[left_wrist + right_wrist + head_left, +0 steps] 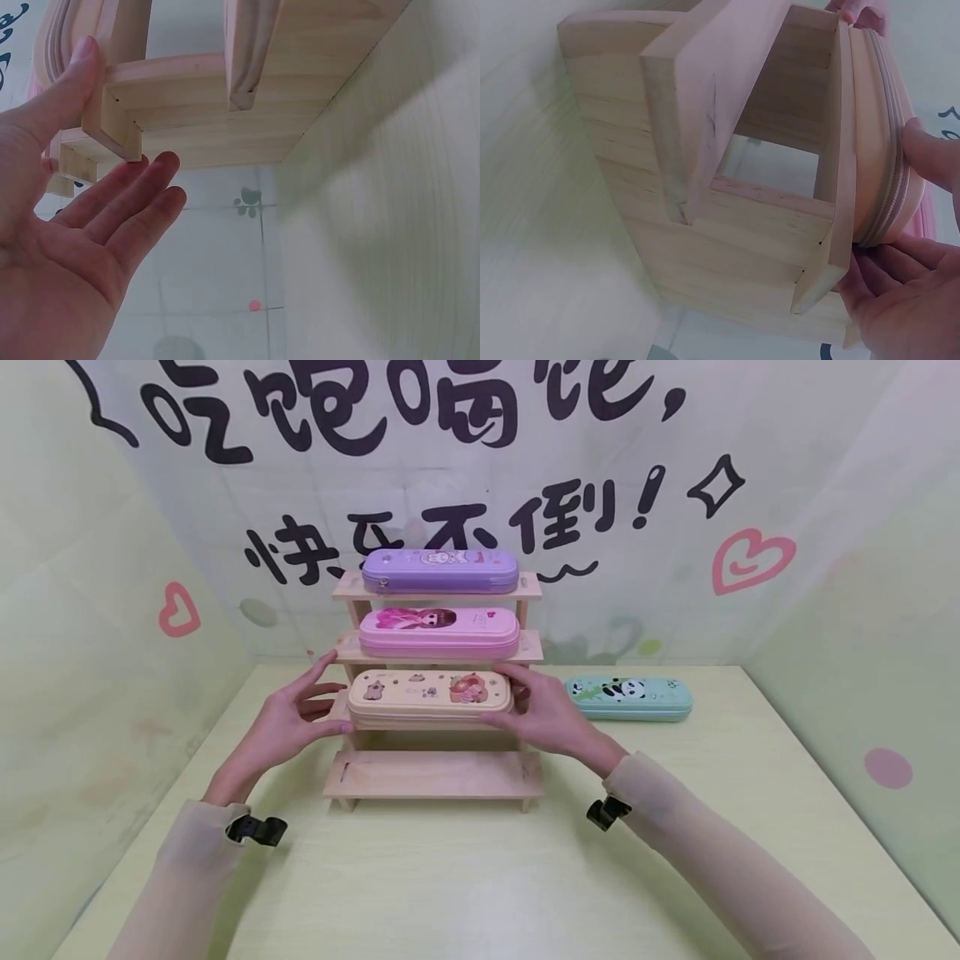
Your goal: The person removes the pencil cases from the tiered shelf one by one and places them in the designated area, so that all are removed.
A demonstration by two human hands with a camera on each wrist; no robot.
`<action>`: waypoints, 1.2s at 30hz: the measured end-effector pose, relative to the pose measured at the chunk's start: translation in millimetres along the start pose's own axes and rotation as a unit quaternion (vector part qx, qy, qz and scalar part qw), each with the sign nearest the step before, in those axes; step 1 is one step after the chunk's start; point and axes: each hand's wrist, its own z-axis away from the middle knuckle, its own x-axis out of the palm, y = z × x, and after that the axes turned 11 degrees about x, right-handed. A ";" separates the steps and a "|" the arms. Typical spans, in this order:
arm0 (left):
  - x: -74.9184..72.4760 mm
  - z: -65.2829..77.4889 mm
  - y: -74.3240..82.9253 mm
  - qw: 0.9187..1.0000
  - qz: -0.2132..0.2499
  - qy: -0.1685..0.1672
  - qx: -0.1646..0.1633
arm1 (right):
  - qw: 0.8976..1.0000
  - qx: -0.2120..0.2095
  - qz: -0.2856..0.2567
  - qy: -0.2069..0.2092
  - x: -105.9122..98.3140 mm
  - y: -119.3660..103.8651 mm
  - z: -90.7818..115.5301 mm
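A cream pencil case (429, 697) with cartoon pictures lies on the second step from the bottom of a wooden tiered stand (435, 774). My right hand (551, 710) grips its right end, thumb in front and fingers behind, as the right wrist view also shows. At the other end, the thumb of my left hand (288, 718) touches around the case's left corner and the step's edge. The left fingers (146, 225) stretch out beside the stand, mostly straight. On the steps above sit a pink pencil case (442, 633) and, topmost, a purple pencil case (442, 572).
A mint-green panda pencil case (630, 700) lies on the table (480, 877), right of the stand and behind my right hand. Printed fabric walls (637, 602) enclose the table at the back and both sides. The stand's lowest step bears no case.
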 end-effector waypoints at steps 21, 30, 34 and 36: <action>-0.5 -1.5 1.8 1.000 -0.003 -0.003 0.008 | 1.000 0.002 0.024 -0.019 -11.7 2.6 4.5; -1.7 -0.1 1.8 1.000 -0.001 0.001 0.010 | 1.000 -0.001 0.008 -0.015 -16.1 6.1 9.5; -1.8 -0.3 2.5 1.000 -0.001 0.000 0.009 | 1.000 -0.003 0.018 -0.020 -16.8 8.3 8.5; -1.6 -0.3 2.6 1.000 -0.002 -0.001 0.010 | 1.000 0.000 0.017 -0.027 -16.7 8.8 7.8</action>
